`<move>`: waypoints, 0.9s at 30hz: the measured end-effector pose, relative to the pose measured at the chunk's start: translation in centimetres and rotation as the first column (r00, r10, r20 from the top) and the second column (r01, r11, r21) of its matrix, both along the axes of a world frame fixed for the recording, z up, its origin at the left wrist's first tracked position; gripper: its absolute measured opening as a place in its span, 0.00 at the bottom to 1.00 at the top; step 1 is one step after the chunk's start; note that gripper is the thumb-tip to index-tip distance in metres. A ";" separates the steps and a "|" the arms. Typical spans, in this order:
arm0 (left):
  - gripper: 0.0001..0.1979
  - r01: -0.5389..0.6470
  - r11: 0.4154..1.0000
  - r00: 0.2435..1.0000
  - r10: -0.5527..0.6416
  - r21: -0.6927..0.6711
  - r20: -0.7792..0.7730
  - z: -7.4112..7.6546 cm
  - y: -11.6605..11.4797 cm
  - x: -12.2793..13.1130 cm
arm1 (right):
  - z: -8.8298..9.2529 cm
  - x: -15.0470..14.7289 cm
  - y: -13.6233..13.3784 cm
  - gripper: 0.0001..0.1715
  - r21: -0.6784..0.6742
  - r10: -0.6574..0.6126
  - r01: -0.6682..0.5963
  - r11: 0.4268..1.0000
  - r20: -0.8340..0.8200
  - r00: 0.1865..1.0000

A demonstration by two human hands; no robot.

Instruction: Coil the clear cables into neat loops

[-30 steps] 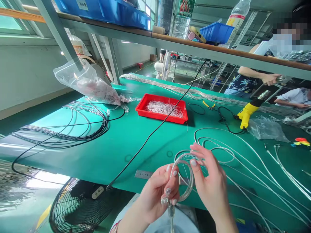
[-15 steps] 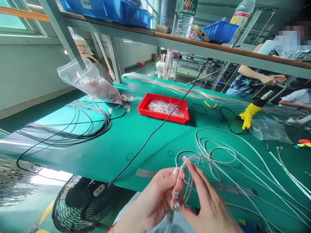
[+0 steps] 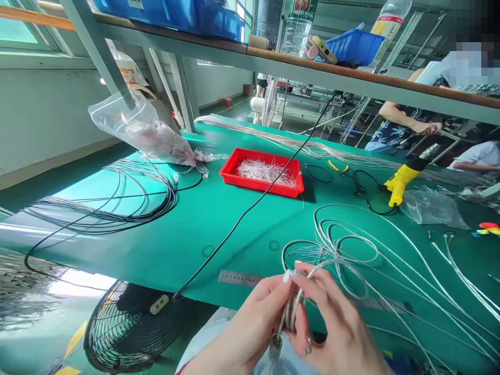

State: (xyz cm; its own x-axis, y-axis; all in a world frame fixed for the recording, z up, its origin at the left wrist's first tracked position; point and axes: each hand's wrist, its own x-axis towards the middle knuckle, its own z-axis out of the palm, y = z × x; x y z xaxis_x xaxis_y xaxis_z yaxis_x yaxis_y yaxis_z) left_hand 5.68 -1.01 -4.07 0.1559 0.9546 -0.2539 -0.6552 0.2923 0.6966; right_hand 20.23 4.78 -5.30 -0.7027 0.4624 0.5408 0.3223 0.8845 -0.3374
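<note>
The left hand [image 3: 250,323] and right hand [image 3: 336,328] close together low in the view, both gripping a narrow cable loop [image 3: 292,310] of clear-sheathed wire. The fingers of each hand curl tight around it, and the hands nearly touch. The exact hold is hard to read, as the fingers hide much of the loop. A small metal connector [image 3: 275,349] hangs just below the hands, in front of the person's pale top [image 3: 211,338].

The loop sits above the near edge of the green bench [image 3: 195,245], close to a steel ruler [image 3: 238,278]. Loose white cables [image 3: 390,260] spread right of the hands, and a second ruler [image 3: 375,303] lies beneath them. A floor fan [image 3: 133,323] stands below the bench on the left.

Farther along, a black cable [image 3: 250,229] crosses the bench, and dark coiled cables [image 3: 117,203] lie to the left. A red tray [image 3: 258,152] holds cut white wires [image 3: 265,173]. Beyond it are yellow-handled pliers [image 3: 338,166] and a yellow heat gun [image 3: 398,185].

A clear bag [image 3: 140,133] hangs at the bench's far left. Past the shelf [image 3: 312,67], a co-worker in a floral shirt [image 3: 394,122] stands at the far right.
</note>
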 end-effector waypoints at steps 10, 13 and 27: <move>0.18 -0.002 0.998 0.999 -0.001 0.056 0.045 0.4 0.0 -0.5 | 0.3 -0.2 0.0 0.32 0.023 0.005 -0.005 1.000 -0.018 1.000; 0.17 -0.035 0.999 0.999 0.034 0.034 0.011 0.4 -0.1 -0.3 | 0.0 -0.1 -0.2 0.33 0.016 -0.006 0.006 1.000 -0.007 1.000; 0.18 0.105 0.989 0.992 -0.111 0.107 0.052 -0.4 -0.1 -1.1 | 0.2 -0.3 -0.5 0.42 -0.093 0.022 -0.020 0.995 0.018 1.000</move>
State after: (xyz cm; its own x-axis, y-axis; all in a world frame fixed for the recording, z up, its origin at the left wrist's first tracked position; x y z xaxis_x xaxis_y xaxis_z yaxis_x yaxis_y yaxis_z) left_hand 4.61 -1.15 -4.45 0.2714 0.9519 -0.1422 -0.6635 0.2920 0.6888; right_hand 19.92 4.27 -5.12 -0.7223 0.4948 0.4831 0.3108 0.8563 -0.4124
